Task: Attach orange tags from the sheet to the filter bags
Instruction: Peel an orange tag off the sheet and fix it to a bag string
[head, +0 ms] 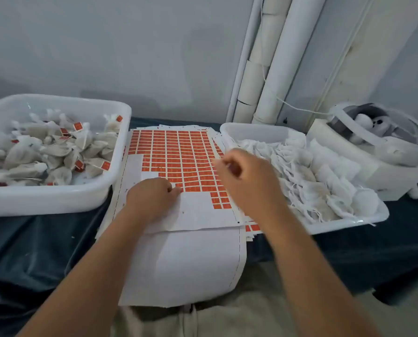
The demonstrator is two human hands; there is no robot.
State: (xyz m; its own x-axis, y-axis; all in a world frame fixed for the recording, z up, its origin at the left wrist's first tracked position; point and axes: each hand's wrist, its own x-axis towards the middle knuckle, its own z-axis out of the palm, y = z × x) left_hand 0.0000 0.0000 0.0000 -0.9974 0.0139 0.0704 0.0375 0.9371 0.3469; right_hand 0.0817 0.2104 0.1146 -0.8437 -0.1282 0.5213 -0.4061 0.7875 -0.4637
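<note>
A dark blue cloth was spread over the table (45,239), and a big paper sheet (198,212) was laid in the middle of it, with its near end hanging over the near edge. Most of the sheet was covered with rows of orange tags (179,152); the near left part was bare white. The left hand (152,198) was rested on the bare part, its fingers curled, and one orange tag (179,185) at the edge of the rows was pinched by the thumb and first finger. The right hand (249,181) was held up just above the right edge of the sheet, with its fingers curled and the tips close together. It was blurred, so it could not be told if anything was held. By the left edge, tagged filter bags (57,149) were piled in a white tub (57,203). By the right edge, plain filter bags (300,171) were heaped in another white tub (349,222).
</note>
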